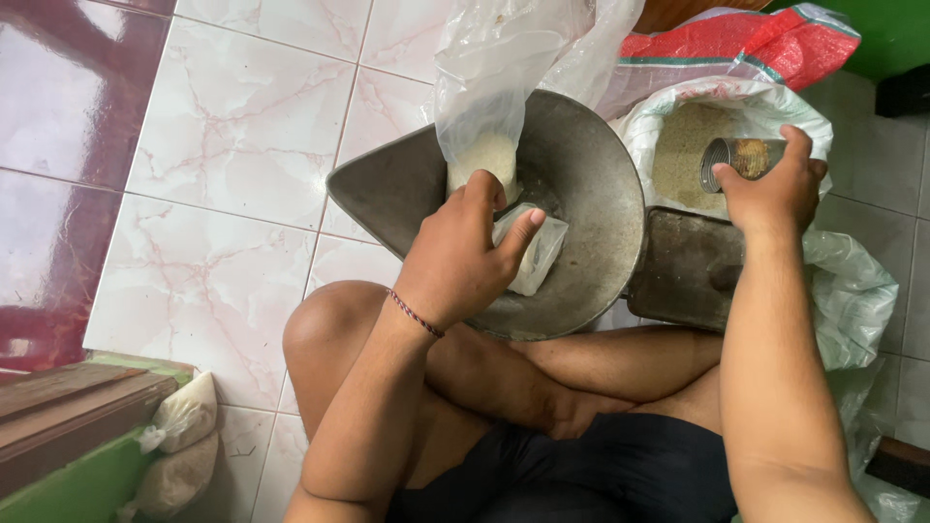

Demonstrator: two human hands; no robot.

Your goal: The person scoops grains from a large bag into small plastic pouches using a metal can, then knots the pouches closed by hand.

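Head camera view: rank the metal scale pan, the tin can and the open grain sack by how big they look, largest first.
1. Metal scale pan, clearly largest.
2. Open grain sack, partly hidden by the right hand, so unsure.
3. Tin can, smallest.

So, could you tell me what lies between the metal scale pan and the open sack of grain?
In the head view, a flat, dark, rusty metal tray sits between the metal scale pan and the open sack of grain, touching both.
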